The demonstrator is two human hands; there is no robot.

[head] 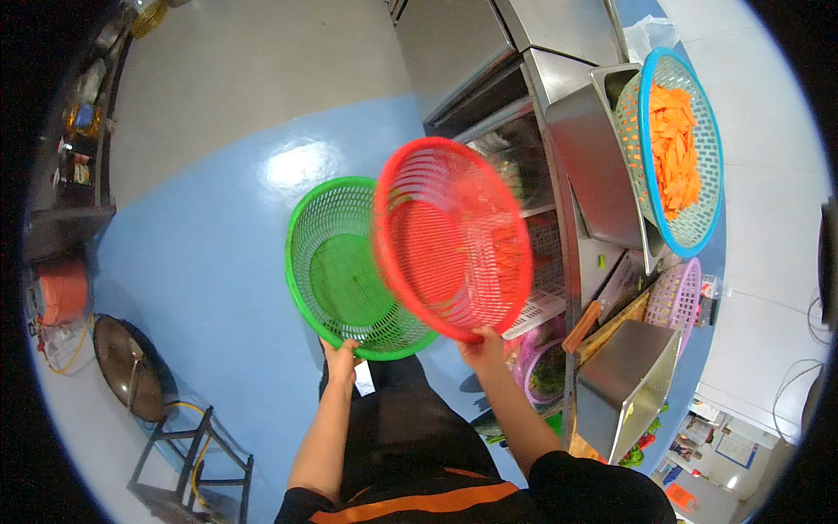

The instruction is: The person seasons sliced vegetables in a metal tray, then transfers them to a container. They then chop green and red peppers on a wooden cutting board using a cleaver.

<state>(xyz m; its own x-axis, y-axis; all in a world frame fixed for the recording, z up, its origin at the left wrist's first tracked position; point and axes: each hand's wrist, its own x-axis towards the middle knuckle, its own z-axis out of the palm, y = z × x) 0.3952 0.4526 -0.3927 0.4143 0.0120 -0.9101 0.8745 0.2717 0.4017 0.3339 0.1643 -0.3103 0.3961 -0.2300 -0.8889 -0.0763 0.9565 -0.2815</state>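
Note:
My left hand [342,363] grips the near rim of a round green plastic colander basket [350,278]. In my right hand [483,350] is the near rim of a red plastic colander basket [429,239], blurred and tilted. The red basket overlaps the right side of the green one and hides part of it. Both baskets are held above the blue floor [216,262], in front of my body. No food shows inside the green basket; small specks seem to cling inside the red one, though blur makes this unclear.
To the right, a steel counter holds a blue-rimmed colander of sliced carrots [674,150], steel pans [592,170], a cleaver [599,304] and a purple basket [671,295]. Purple tubs [543,373] stand below. A wok [127,367] and a black metal stand [196,452] are at left.

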